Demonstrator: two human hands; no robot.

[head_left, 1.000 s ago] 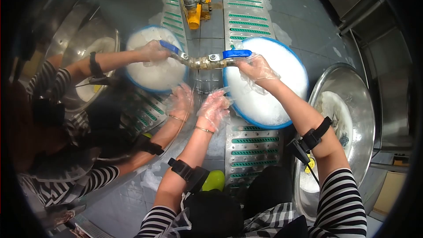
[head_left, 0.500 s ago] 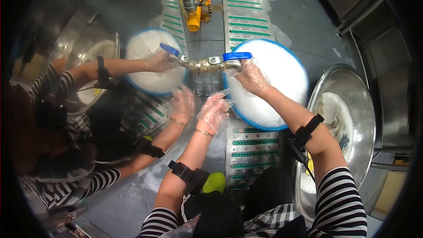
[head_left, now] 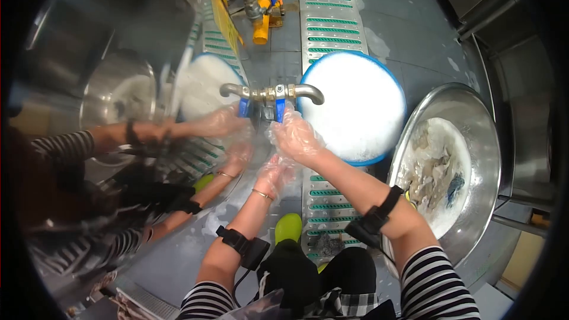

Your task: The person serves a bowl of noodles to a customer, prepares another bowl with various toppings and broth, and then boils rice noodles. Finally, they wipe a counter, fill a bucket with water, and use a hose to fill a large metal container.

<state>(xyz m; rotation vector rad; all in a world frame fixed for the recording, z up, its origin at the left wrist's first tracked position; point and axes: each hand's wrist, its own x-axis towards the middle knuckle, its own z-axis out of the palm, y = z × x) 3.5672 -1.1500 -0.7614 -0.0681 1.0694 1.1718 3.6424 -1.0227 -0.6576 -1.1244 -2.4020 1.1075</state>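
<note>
A metal tap (head_left: 308,90) with a blue lever handle (head_left: 280,110) sticks out from a shiny steel wall on the left. The lever points toward me, across the line of the spout. My right hand (head_left: 296,136), in a clear plastic glove, has its fingers closed on the lever's end. Just below it is my left hand (head_left: 274,176), also gloved, its fingers loosely out and partly hidden by the right one. It holds nothing that I can see. Under the spout's end stands a blue-rimmed round tub (head_left: 355,109) full of white foam.
To the right, a large steel basin (head_left: 483,166) holds foam and greyish, soaked pieces I cannot identify. Yellow piping (head_left: 261,29) stands at the back. A slotted drain cover (head_left: 333,38) runs along the wet grey floor. The steel wall (head_left: 148,18) mirrors my arms.
The blue lever has swung from along the spout to pointing toward me. My right hand has moved left and nearer with it. My left hand has dropped slightly, its fingers less spread.
</note>
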